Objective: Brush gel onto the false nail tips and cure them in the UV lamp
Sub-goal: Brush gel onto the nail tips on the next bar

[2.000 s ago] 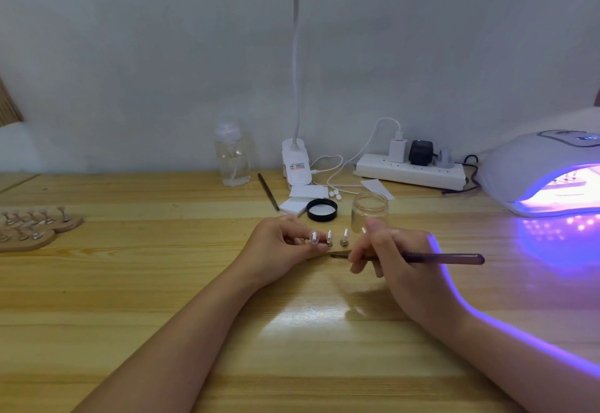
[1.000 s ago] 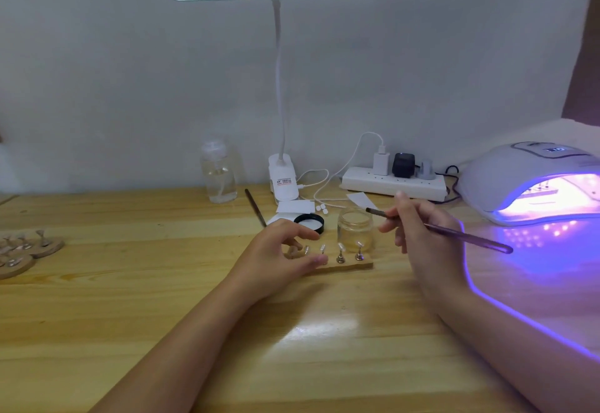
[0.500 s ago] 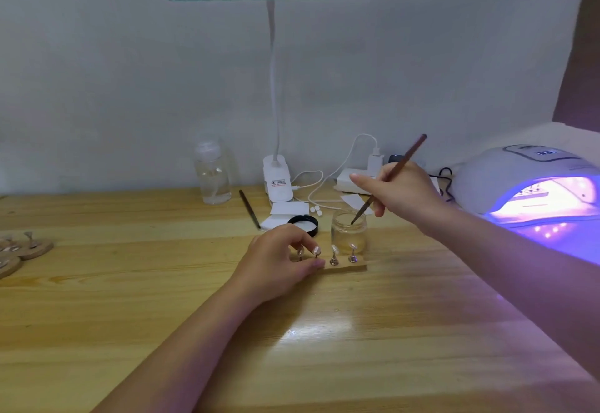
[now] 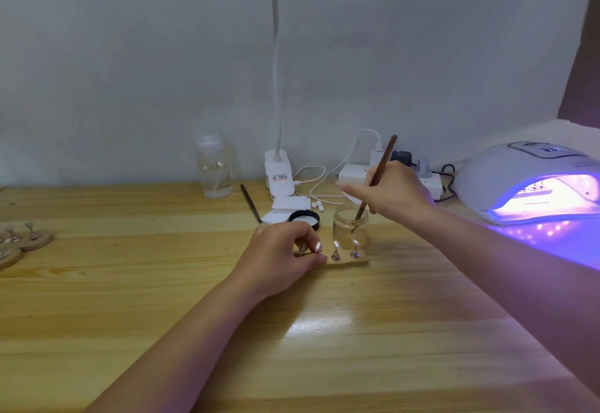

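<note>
A small wooden holder (image 4: 349, 261) with several false nail tips (image 4: 336, 245) on metal stands lies mid-table. My left hand (image 4: 279, 258) grips its left end, thumb at the front edge and fingers curled over the top. Right behind it stands an open clear gel jar (image 4: 350, 226). My right hand (image 4: 389, 193) pinches a brown brush (image 4: 378, 170), held steeply, its bristle end down inside the jar. The white UV lamp (image 4: 526, 182) glows purple at the right.
A black jar lid (image 4: 304, 218), white pads (image 4: 289, 206) and a thin tool (image 4: 250, 203) lie behind my left hand. A clear bottle (image 4: 213, 169), desk lamp base (image 4: 278, 174) and power strip (image 4: 354, 172) line the wall. More wooden holders (image 4: 32, 239) sit far left.
My right hand lifted the brush from the nail tips, swung it upright and dipped it into the gel jar. My left hand stayed on the holder.
</note>
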Demonstrator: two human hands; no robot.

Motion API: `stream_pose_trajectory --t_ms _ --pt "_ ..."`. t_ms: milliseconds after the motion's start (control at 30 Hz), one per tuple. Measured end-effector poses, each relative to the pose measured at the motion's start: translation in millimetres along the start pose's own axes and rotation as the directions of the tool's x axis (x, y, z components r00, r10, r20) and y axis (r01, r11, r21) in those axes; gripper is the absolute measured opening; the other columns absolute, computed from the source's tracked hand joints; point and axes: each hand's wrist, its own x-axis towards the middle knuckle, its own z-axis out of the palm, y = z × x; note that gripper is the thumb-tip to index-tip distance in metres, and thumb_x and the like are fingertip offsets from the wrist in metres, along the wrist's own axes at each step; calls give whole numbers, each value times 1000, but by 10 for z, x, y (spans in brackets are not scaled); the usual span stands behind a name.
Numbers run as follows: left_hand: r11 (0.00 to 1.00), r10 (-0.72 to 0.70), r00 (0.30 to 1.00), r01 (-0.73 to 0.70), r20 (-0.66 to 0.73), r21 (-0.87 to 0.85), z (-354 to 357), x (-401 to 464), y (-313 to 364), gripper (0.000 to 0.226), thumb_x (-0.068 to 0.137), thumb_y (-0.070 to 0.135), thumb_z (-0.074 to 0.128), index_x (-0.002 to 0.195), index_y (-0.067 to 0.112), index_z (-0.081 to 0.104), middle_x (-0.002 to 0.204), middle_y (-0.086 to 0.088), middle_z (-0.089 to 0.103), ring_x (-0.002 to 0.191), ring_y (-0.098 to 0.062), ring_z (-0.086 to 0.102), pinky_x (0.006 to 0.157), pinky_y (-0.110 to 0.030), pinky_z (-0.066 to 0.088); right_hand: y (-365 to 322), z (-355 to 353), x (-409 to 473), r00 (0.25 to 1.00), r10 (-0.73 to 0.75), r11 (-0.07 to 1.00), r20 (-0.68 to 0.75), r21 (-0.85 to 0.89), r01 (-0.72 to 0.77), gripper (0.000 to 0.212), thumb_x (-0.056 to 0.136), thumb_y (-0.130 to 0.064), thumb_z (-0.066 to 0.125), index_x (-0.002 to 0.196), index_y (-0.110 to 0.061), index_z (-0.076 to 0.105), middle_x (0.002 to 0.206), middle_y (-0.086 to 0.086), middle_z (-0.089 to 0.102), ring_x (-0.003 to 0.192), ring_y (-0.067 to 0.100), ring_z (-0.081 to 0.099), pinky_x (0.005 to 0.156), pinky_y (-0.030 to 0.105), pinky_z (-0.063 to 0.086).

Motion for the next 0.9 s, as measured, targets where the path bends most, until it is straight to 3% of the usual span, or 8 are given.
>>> stream_pose_trajectory --t_ms 100,233,400,567,700,767,900 --pt "1000 17 1000 -17 -3 17 -4 -4 4 28 76 26 73 65 35 49 69 17 54 74 1 50 76 -20 32 39 -54 34 994 70 985 -79 164 -56 44 82 -42 64 49 -15 52 42 -6 53 52 5 52 51 23 34" --pt "999 37 999 -36 -22 37 0 -15 6 29 76 25 72 64 35 48 71 15 56 74 0 50 68 -10 32 162 -116 63 974 212 911 -81 376 -167 43 82 -38 66 50 -15 48 31 -10 49 37 0 46 48 22 29" --pt "997 67 997 -66 -28 48 -1 -17 18 29 77 25 71 65 37 48 70 16 56 74 -1 51 80 -24 34 291 -151 58 970 234 869 -62 461 -180 44 83 -36 66 48 -16 48 31 -8 48 44 8 41 48 22 27" --pt "996 84 990 -84 -116 10 9 -28 21 24 75 23 73 66 33 54 78 9 65 81 -10 58 87 -35 38 319 -222 14 972 191 870 -139 482 -102 44 84 -31 66 47 -17 47 32 -5 49 29 -1 40 44 20 32" --pt "985 114 956 -144 -272 -93 -16 -29 36 23 74 18 74 66 32 57 77 16 67 79 5 57 86 -33 36 252 -228 -172 947 173 757 -269 652 47 39 88 -31 61 54 -17 48 38 -3 56 28 4 41 37 13 34" --pt "979 97 942 -148 -321 -138 -16 -47 45 26 73 18 75 64 34 57 72 19 66 76 7 56 91 -33 34 174 -145 -335 942 120 709 -312 691 138 33 91 -30 57 61 -16 54 45 -3 62 30 5 45 37 10 34" --pt "967 56 936 -136 -347 -213 3 -111 37 22 69 20 76 65 38 64 68 29 64 78 8 60 106 -44 26 55 113 -739 936 -86 717 -342 631 296 21 87 -33 52 70 -24 62 67 -14 67 49 0 56 50 7 40"
